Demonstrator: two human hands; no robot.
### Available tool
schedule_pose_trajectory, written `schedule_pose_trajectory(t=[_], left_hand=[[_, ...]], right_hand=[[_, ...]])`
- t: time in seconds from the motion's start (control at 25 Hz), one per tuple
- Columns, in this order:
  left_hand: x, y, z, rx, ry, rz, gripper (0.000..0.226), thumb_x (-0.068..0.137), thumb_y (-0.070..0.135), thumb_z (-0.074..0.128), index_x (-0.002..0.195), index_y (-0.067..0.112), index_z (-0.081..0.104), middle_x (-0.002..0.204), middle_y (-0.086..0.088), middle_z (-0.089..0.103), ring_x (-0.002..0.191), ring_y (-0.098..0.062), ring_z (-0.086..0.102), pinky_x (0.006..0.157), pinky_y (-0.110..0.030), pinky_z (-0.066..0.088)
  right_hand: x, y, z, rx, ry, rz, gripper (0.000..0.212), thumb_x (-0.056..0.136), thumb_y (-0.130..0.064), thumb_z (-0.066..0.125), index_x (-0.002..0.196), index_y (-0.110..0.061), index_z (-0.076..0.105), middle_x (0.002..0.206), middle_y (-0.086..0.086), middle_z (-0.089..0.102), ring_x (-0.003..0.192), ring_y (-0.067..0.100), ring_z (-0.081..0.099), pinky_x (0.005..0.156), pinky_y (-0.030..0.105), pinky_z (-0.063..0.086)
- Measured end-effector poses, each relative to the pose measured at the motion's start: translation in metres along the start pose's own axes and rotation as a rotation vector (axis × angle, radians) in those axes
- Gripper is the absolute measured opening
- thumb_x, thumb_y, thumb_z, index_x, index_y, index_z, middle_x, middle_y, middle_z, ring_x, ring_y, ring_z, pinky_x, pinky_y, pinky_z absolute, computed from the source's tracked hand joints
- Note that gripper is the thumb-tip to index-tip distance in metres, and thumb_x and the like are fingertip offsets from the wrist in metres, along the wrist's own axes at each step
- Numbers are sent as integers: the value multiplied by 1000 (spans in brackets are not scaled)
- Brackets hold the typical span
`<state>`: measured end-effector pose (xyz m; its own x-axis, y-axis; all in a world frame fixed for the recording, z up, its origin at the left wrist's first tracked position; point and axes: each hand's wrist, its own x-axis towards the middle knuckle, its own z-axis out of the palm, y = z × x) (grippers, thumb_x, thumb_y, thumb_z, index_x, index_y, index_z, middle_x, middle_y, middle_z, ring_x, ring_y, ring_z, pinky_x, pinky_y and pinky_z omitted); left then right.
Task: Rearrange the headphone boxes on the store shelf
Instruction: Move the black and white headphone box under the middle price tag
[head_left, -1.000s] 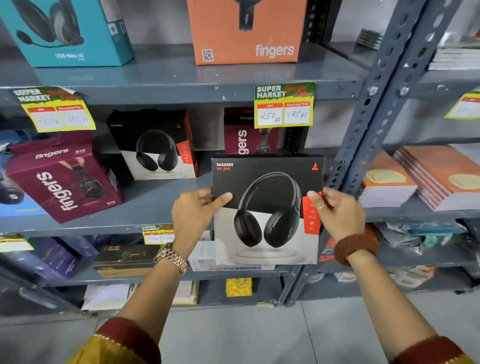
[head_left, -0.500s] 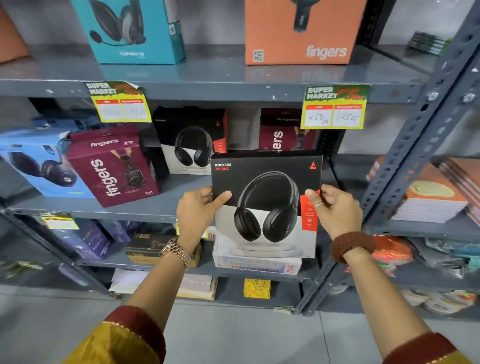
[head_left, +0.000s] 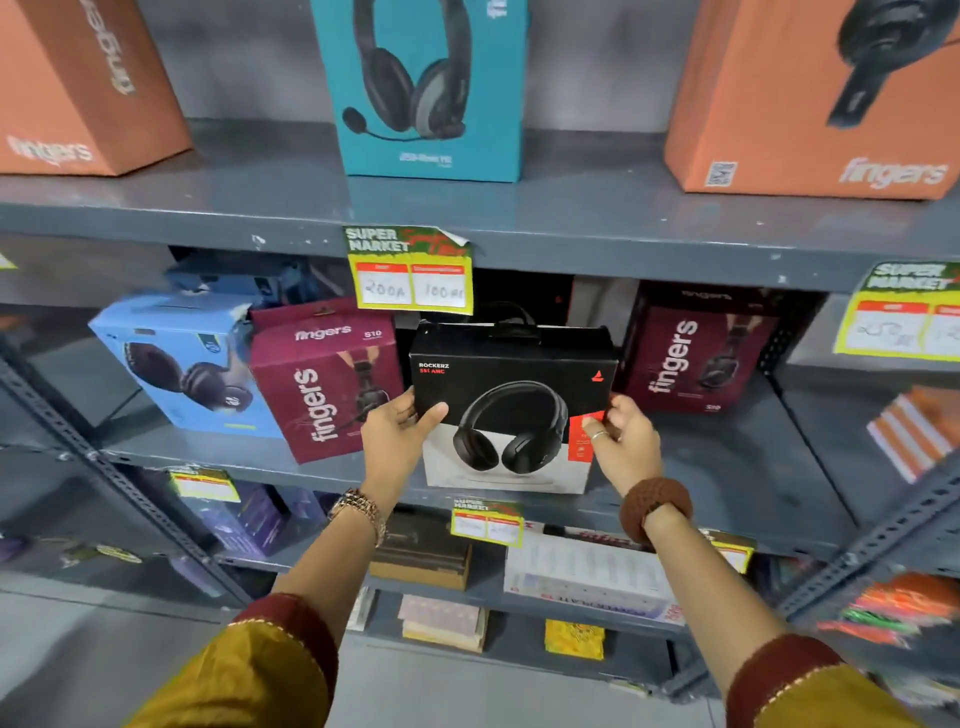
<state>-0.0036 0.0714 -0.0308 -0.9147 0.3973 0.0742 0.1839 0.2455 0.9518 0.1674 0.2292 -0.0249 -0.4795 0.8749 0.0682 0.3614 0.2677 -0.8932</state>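
I hold a black and white Rockerz headphone box (head_left: 511, 410) upright by its two sides at the front of the middle shelf (head_left: 727, 467). My left hand (head_left: 397, 434) grips its left edge, and my right hand (head_left: 626, 441) grips its right edge by the red tab. The box's bottom edge is at the shelf's front lip. Close on its left stands a maroon fingers box (head_left: 324, 376), with a light blue headphone box (head_left: 182, 364) beyond it. Another maroon fingers box (head_left: 696, 353) stands to the right, further back. A second black box behind is mostly hidden.
On the top shelf stand a teal headset box (head_left: 431, 88) and two orange fingers boxes (head_left: 78, 88) (head_left: 815, 98). Yellow price tags (head_left: 413, 273) hang from the shelf edges. Lower shelves hold assorted boxes and books. A grey slotted upright (head_left: 883, 535) rises at the right.
Both hands have carried the black and white box up and forward, to the middle shelf between the two maroon boxes. The view has shifted left and closer to the shelves.
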Motion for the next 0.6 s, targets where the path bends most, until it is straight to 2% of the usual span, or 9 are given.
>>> schedule_pose_trajectory(t=[0.12,0.16,0.2,0.24,0.28,0.32,0.44,0.52,0.6], left_hand=[[36,-16,-8,-48,-29,-52,63,75,26,75,116,-15,51,61,-4,60,60,2,58,65,-14,46],[46,-21,-9,-71,-38,-64,61,75,26,75,119,-11,54,62,0,50,76,0,24,73,-17,48],[54,-23,-9,-93,-49,-71,58,77,23,74,123,-6,55,80,-5,69,107,-15,41,82,-21,50],[60,-26,-9,-116,-66,-69,55,78,20,73,127,0,56,111,-10,42,108,-13,38,86,-19,49],[62,-28,-9,-148,-94,-65,55,80,17,71,130,4,54,75,0,46,80,-9,30,85,-14,48],[64,-31,-8,-195,-129,-64,55,80,15,71,132,6,53,93,-9,68,91,-13,62,85,-11,47],[60,-36,-13,-276,-191,-88,52,83,10,67,132,7,52,124,-16,64,118,-21,59,98,-22,45],[58,-45,-27,-282,-150,-69,44,85,9,64,128,7,56,126,-7,63,117,-15,59,104,-32,45],[56,-52,-44,-317,-46,-16,33,88,7,60,121,9,62,120,-3,66,107,-5,63,101,-29,48]], right_hand=[[12,-10,31,6,28,20,41,84,-2,54,125,-6,47,99,13,67,86,20,59,85,24,50],[16,-12,39,7,43,30,43,84,-1,54,126,-5,46,100,16,66,88,26,60,88,25,48],[21,-14,46,14,54,41,46,84,1,54,128,-4,43,106,21,65,96,32,61,89,25,44],[27,-15,52,17,59,62,50,84,2,53,131,-3,40,113,22,62,105,34,59,89,25,41],[33,-13,56,30,58,81,53,84,3,53,134,-3,36,120,23,59,112,34,56,90,25,39],[38,-12,58,35,49,99,56,84,4,52,136,-4,33,124,22,57,117,33,54,91,25,38],[36,-6,62,45,79,86,61,84,6,48,139,-9,28,125,13,53,122,29,50,100,28,38],[23,-13,71,63,269,-102,61,80,8,47,137,-10,32,135,10,46,130,27,43,110,39,35],[8,-29,81,36,420,-355,58,75,8,46,130,-7,40,139,14,42,131,24,39,110,42,35]])
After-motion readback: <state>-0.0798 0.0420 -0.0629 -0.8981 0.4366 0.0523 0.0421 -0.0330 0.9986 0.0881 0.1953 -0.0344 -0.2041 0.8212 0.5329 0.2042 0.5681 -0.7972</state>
